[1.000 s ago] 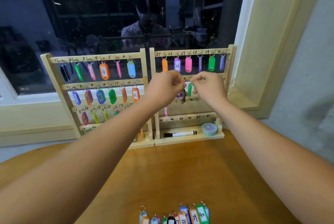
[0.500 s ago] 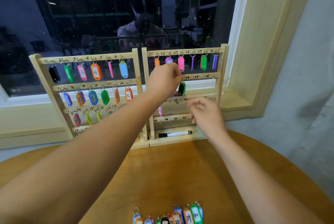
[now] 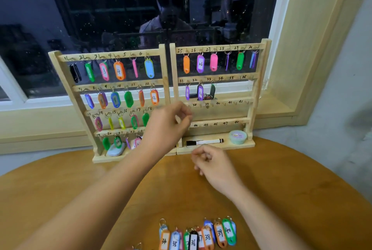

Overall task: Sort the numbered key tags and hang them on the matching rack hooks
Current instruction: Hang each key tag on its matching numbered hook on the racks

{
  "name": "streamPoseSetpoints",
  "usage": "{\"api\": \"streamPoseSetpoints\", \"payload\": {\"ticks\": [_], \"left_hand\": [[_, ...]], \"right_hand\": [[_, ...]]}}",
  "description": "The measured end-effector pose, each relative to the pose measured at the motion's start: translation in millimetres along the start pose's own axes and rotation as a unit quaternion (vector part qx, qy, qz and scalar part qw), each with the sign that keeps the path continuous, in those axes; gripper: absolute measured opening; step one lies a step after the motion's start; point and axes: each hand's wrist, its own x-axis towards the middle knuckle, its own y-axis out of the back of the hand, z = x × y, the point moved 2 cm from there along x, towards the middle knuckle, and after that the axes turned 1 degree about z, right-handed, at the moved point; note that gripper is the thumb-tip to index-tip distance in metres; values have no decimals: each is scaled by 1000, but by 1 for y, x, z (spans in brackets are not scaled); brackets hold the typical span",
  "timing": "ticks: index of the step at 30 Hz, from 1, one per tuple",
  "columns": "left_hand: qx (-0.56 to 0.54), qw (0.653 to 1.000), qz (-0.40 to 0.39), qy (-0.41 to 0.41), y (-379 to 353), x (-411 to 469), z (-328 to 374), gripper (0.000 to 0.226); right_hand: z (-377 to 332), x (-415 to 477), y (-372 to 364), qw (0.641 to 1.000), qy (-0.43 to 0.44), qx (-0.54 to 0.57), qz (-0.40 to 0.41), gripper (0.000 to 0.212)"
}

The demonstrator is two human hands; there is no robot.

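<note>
- On the worktop, loose tags lie in a row at the near edge, well apart from the right rack.
- Both left hand and right hand hover empty, fingers loosely curled.
- Best next: pinch tag 34 by its ring and seat it squarely on hook 34.

Left hand before the racks, right hand lower, loose tags on the table.
</note>
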Motion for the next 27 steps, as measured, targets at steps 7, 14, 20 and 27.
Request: {"api": "streamPoseSetpoints", "payload": {"ticks": [7, 14, 20, 27], "left_hand": [[-15, 990, -80, 115, 6, -95, -61, 15], [-23, 968, -188, 163, -1, -169, -89, 6], [-36, 960, -249, 126, 0, -183, -100, 7], [-74, 938, -320, 113, 3, -185, -106, 13]], "right_hand": [[13, -16, -31, 984, -16, -114, -133, 6], [16, -33, -46, 947, -22, -186, -261, 7], [12, -46, -60, 931, -10, -210, -297, 17], [9, -54, -72, 921, 36, -246, -299, 24]]}}
